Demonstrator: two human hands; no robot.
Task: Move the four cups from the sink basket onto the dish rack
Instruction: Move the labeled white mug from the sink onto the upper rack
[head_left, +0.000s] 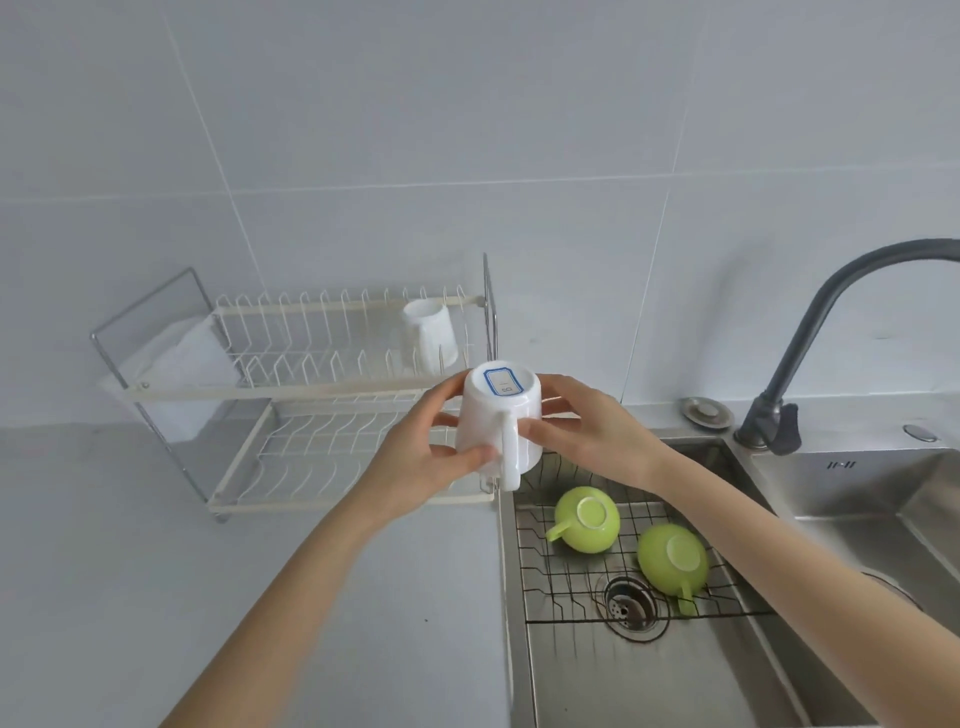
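You hold a white mug upside down, handle toward you, in the air between the rack and the sink basket. Your left hand and right hand each have their fingers wrapped on its sides. Another white cup sits inverted on the rack's upper tier. Two green cups lie bottom-up in the basket, near the drain.
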